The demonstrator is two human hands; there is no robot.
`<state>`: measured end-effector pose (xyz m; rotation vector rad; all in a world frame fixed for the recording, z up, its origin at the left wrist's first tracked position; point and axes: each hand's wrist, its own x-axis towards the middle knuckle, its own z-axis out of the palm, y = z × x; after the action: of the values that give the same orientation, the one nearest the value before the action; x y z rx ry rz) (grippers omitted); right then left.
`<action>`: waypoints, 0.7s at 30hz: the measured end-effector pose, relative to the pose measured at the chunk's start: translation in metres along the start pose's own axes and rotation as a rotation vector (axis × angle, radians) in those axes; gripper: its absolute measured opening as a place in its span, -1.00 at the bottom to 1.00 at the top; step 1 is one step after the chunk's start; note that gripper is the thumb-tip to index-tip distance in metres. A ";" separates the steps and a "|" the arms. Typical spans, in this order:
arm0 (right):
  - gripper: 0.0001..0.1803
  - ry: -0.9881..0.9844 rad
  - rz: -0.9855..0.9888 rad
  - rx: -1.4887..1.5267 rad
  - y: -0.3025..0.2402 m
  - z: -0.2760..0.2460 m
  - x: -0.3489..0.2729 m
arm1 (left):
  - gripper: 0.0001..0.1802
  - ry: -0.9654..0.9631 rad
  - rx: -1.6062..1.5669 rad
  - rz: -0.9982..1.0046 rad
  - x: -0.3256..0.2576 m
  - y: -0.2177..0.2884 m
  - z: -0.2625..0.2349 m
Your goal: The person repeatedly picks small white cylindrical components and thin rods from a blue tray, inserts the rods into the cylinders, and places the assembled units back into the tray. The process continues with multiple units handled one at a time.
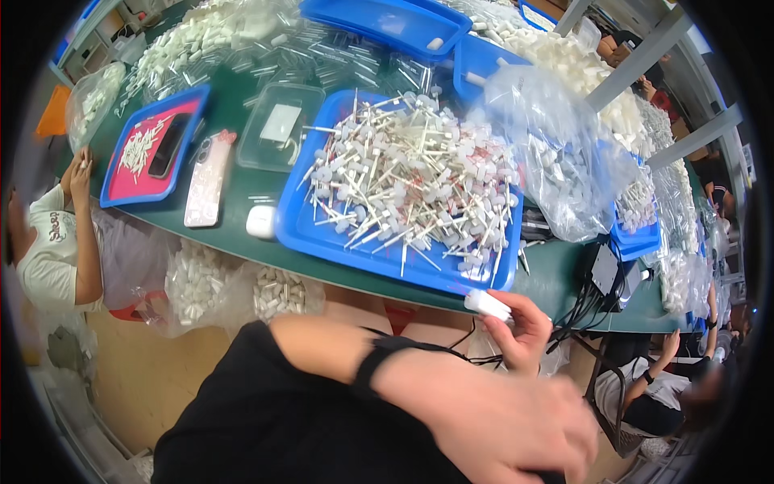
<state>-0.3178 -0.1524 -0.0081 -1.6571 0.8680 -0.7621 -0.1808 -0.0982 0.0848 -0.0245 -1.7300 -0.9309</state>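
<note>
My right hand [524, 332] is just below the table's near edge, shut on a small white plastic piece [488, 304] pinched between thumb and fingers. My left hand [500, 427] is blurred in the foreground, lower right; its forearm, with a black wristband [372, 363] and black sleeve, crosses from the lower left. I cannot make out anything in it. Just above my right hand a blue tray [300, 230] holds a heap of several white sticks with small caps [411, 181].
On the green table [242, 198]: a pink-cased phone [207, 179], a white earbud case [260, 221], a clear box [278, 125], a pink-lined blue tray [121, 161] with a black phone, clear bags of white parts [556, 153]. Bags of parts [193, 282] hang below. People sit left [48, 242] and right [645, 391].
</note>
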 end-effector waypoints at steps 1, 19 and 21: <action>-0.69 -0.035 -0.047 0.023 -0.005 0.000 0.007 | -0.60 0.119 0.190 -0.074 -0.010 0.003 -0.018; -0.61 -0.608 -0.423 -1.039 -0.043 0.092 0.364 | -0.70 1.282 0.539 -0.449 -0.154 0.039 -0.107; -0.62 -0.672 -0.328 -1.010 -0.021 0.105 0.383 | -0.69 1.300 0.512 -0.464 -0.155 0.039 -0.108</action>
<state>-0.0240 -0.4195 0.0101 -2.7586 0.4881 0.1419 -0.0166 -0.0698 -0.0120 1.1099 -0.6688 -0.5316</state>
